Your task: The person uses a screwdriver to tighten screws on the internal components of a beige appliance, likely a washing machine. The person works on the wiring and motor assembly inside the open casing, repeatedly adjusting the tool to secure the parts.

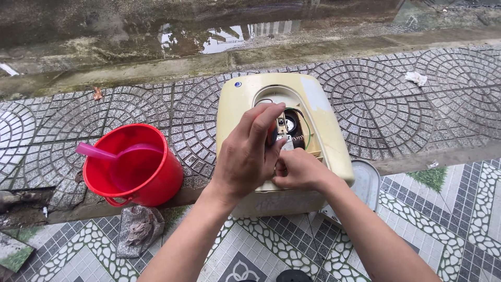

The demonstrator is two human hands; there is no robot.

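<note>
A cream, rounded appliance housing [318, 107] lies on the paving with a large opening [292, 125] that shows wires and small parts inside. My left hand [245, 156] is over the opening, fingers curled around a tool with a red-and-black handle [271, 136] that is mostly hidden. My right hand [297, 169] rests against the housing's lower edge just beside it, fingers pinched on something small that I cannot make out.
A red bucket [156, 183] with a pink ladle [96, 152] stands to the left, a crumpled grey rag [138, 230] in front of it. A grey cover panel [365, 183] lies at the right of the housing. A wet gutter with puddles [219, 39] runs along the back.
</note>
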